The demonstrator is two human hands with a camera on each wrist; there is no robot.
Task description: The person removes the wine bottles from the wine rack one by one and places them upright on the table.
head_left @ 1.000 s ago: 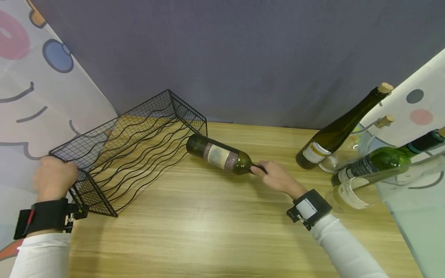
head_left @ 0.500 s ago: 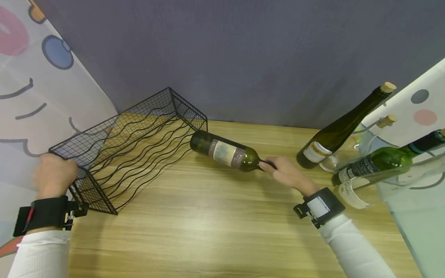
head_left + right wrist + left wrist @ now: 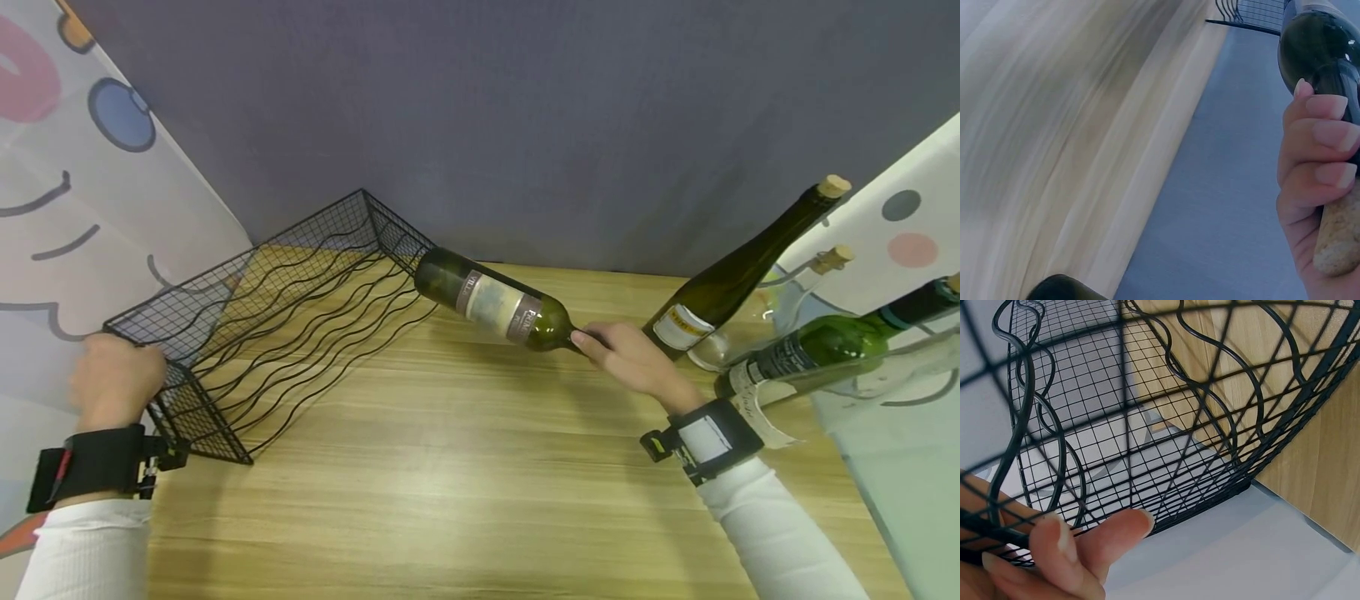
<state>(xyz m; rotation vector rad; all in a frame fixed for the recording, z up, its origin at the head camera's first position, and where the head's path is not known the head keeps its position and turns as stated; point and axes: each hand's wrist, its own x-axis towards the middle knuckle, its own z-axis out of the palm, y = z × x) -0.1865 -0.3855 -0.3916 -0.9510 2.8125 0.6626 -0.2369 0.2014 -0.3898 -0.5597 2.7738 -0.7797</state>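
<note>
My left hand (image 3: 116,379) grips the near left corner of a black wire wine rack (image 3: 213,421); in the left wrist view its fingers (image 3: 1116,534) curl round the rack's mesh edge. With my right hand (image 3: 626,358) I hold a dark green wine bottle (image 3: 491,304) by its neck. The bottle is tilted, its base toward the rack's far right end, partly in front of the mesh there. Whether base and rack touch, I cannot tell. In the right wrist view, fingers wrap the neck and a cork (image 3: 1341,234) shows below them.
On the right stand several more bottles: a tall dark one (image 3: 731,275) with a cork, a green one (image 3: 836,346) and clear ones. Behind the wooden table (image 3: 450,500) rises a grey-blue panel (image 3: 510,125). Patterned white panels (image 3: 45,267) flank both sides.
My right hand has drawn the bottle to the right and raised it, and its base has lifted up toward the rack's far right end. My left hand and the rack stay put.
</note>
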